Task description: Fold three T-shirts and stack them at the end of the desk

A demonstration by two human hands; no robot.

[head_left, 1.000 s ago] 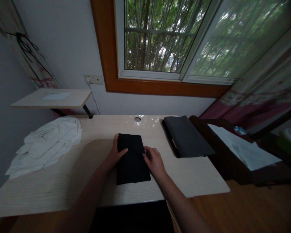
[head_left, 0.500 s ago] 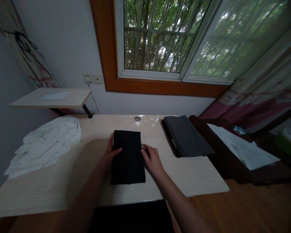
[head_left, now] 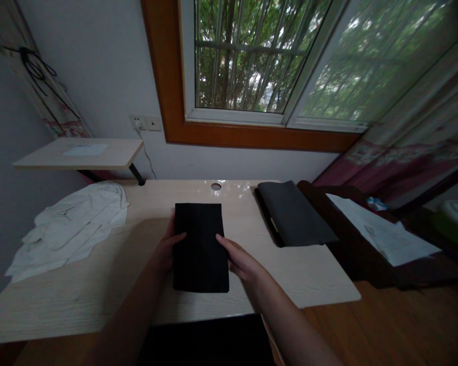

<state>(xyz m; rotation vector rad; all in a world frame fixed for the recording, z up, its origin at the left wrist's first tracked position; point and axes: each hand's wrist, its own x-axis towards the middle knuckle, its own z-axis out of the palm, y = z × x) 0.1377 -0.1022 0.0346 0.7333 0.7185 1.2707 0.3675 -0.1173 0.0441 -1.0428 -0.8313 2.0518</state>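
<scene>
A flat black rectangular item (head_left: pixel 200 254), about the size of a book, is between my hands over the middle of the desk. Whether it is a book or folded cloth I cannot tell. My left hand (head_left: pixel 167 249) grips its left edge, thumb on top and the other fingers hidden beneath or behind it. On the opposite edge, my right hand (head_left: pixel 240 256) clasps it the same way, thumb lying on the upper face. A dark grey folder (head_left: pixel 295 213), with a black edge showing under it, lies to the right of my right hand.
A crumpled white cloth (head_left: pixel 78 223) covers the left part of the pale wooden desk (head_left: pixel 137 295). Behind it stands a raised shelf (head_left: pixel 118 152) with a paper label (head_left: pixel 86 150). Dark furniture bearing paper sheets (head_left: pixel 381 234) adjoins on the right. A round cable hole (head_left: pixel 216 186) sits near the back edge.
My right hand has gone from pinching at the right edge to clasping the black item, thumb now on top. The item's upper left corner has shifted slightly left, along with my left hand.
</scene>
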